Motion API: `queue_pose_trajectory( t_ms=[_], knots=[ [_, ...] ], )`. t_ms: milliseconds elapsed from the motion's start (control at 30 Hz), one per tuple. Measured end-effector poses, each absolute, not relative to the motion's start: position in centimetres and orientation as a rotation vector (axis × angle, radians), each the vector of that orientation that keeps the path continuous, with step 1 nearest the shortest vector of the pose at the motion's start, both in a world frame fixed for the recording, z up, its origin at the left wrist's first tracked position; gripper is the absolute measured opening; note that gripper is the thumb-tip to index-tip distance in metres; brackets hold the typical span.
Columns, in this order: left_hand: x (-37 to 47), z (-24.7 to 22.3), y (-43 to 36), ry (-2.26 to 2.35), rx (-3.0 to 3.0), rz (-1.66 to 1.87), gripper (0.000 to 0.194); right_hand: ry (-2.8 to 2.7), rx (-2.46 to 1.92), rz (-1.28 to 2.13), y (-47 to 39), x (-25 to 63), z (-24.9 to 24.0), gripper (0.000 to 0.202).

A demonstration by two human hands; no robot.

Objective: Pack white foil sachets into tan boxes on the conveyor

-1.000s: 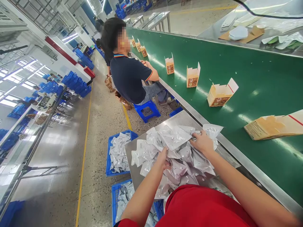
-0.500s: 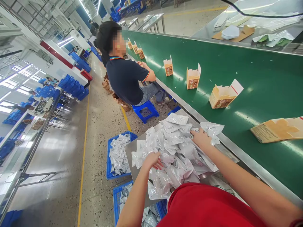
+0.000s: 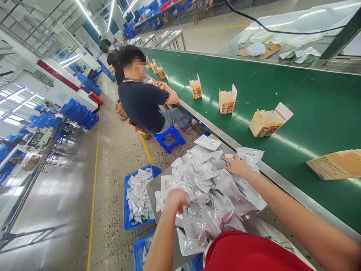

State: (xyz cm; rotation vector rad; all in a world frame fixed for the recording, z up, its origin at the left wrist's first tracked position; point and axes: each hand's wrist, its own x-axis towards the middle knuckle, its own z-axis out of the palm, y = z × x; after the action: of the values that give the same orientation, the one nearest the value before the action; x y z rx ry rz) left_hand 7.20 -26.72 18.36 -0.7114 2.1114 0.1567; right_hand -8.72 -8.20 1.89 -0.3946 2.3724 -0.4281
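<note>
A heap of shiny silver-white sealed pouches (image 3: 204, 171) covers a metal tray (image 3: 153, 190) in front of me. My left hand (image 3: 177, 199) is over the left side of the heap, its fingers bent downward; blur and the hand itself hide what they touch. On the heap's right side, my right hand (image 3: 236, 165) reaches among the pouches with fingers apart, and no firm grip shows. A single pouch (image 3: 250, 155) lies just beyond that hand, by the belt's metal edge.
Open-topped printed cartons stand along the green conveyor belt (image 3: 254, 86), the nearest carton (image 3: 266, 120) ahead of my right hand. Blue crates (image 3: 125, 210) of pouches are on the floor at left. A seated co-worker (image 3: 143, 99) occupies a blue stool (image 3: 169, 139) beyond the tray.
My left hand has turned, and its fingers now bend down out of sight. My right hand has shifted slightly left over the pouches, its fingers more spread. The camera view has moved a little.
</note>
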Motion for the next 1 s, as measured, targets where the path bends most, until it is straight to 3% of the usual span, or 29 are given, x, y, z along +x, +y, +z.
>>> queue_pose_trajectory(
  t_ms=[100,200,267,400,533,633,700,733,767,800,867,933,1000],
  knots=[
    [0.0,17.1,-26.2,2.463,-0.569,0.089,0.036,2.391,-0.410,-0.426,-8.2,-9.1,2.4,0.057],
    [-7.9,13.2,-25.0,2.856,-0.285,-0.022,0.076,2.451,-0.417,-0.428,-8.5,-8.8,2.6,0.062],
    [-11.8,10.1,-24.3,2.775,-0.102,-0.076,0.093,2.510,-0.446,-0.451,-8.6,-8.7,2.9,0.062],
    [-15.0,5.9,-23.8,2.670,-0.059,-0.102,0.076,2.620,-0.571,-0.519,-8.2,-8.7,4.6,0.055],
    [-15.6,7.1,-23.3,2.708,-0.113,-0.136,0.058,2.714,-0.648,-0.664,-5.2,-8.1,6.8,0.048],
    [-15.6,11.1,-22.2,2.793,-0.185,-0.139,0.053,2.765,-0.563,-1.207,-0.9,-6.7,7.6,0.031],
    [-14.8,14.2,-20.7,2.901,-0.186,-0.070,0.056,2.629,-0.263,-1.698,2.2,-5.4,8.1,0.029],
    [-13.9,15.4,-19.6,2.969,-0.157,0.039,0.056,2.452,-0.090,-1.919,3.7,-4.7,8.4,0.030],
    [-12.7,16.4,-18.2,3.012,-0.127,0.483,0.049,2.191,0.043,-2.104,5.0,-3.9,8.8,0.033],
    [-11.2,16.9,-16.5,2.918,-0.209,0.899,0.046,1.868,0.105,-2.246,6.1,-3.1,9.3,0.041],
    [-7.7,16.4,-12.1,2.541,-0.396,1.380,0.047,1.243,0.110,-2.410,8.0,-1.3,10.3,0.059],
    [-4.0,14.1,-6.8,2.406,-0.449,1.578,0.050,0.939,0.226,-2.493,9.9,0.7,10.9,0.070],
    [-0.9,11.1,-1.2,2.489,-0.223,1.522,0.042,0.987,0.528,-2.543,12.4,2.6,10.6,0.081]
  ],
)
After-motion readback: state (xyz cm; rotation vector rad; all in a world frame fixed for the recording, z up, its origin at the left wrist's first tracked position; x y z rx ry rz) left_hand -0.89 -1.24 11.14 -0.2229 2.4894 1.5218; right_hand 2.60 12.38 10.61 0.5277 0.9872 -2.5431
